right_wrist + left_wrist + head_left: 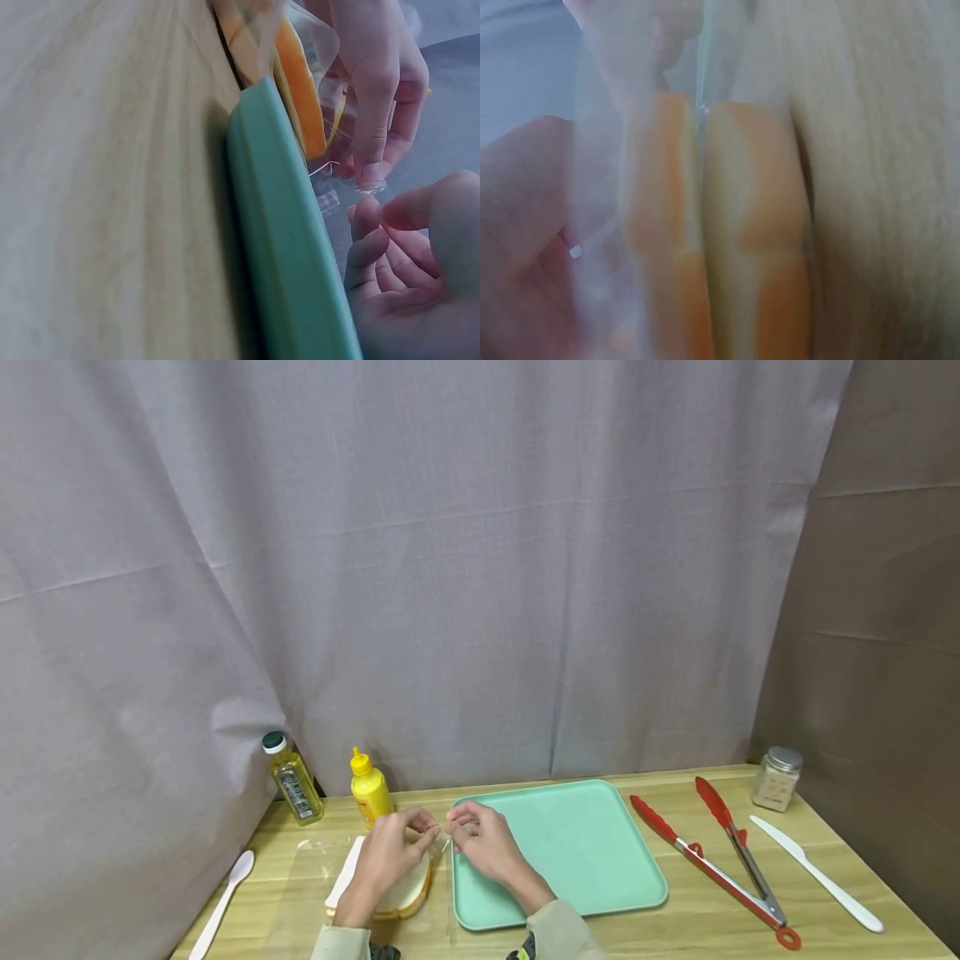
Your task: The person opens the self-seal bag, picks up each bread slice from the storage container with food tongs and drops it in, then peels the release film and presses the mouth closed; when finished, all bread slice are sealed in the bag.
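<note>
Two slices of bread (411, 895) with orange-brown crusts lie inside a clear plastic bag (294, 897), left of the green tray (562, 847). Above the bread, my left hand (386, 857) pinches the bag's thin plastic between thumb and forefinger. My right hand (489, 847) meets it over the tray's left edge, thumb and fingers pinching the same gathered plastic. In the right wrist view, the left hand's fingertips (370, 176) almost touch the right hand (420, 277). The left wrist view shows the crusts (769, 187) side by side through hazy plastic.
A yellow squeeze bottle (371, 793) and an oil bottle (296, 785) stand behind on the left. A white spoon (223, 902) lies at the left edge. Right of the tray are red-tipped tongs (720, 868), a white knife (817, 872) and a metal-lidded jar (777, 781).
</note>
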Demonstrator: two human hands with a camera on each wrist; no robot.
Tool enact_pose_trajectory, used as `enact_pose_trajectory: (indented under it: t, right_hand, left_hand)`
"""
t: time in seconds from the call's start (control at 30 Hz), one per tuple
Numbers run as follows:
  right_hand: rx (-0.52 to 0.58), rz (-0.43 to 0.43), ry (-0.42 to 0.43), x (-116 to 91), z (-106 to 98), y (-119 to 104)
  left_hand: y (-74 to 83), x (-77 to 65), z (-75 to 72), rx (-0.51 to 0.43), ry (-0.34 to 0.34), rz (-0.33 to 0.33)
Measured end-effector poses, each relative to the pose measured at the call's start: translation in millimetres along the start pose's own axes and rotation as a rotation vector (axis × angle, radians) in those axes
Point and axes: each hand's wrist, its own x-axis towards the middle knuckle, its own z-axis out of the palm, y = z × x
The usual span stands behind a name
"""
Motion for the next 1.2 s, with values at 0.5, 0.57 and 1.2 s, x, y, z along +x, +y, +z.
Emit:
enact_pose_trajectory:
  t: [0.5, 0.57, 1.2]
  right_hand:
    - [-0.088, 0.029, 0.023, -5, -3, 1]
    - [-0.073, 0.056, 0.006, -5, -5, 2]
    - [-0.073, 0.008, -0.209, -19, -27, 4]
  left_hand:
    - [2.1, -1.5, -0.2, -0.015, -0.009, -0.014]
    - [2.1, -1.8, 0.2, -0.013, -0.007, -0.017]
    - [2.5, -0.2, -4.4, -0.007, 0.034, -0.047]
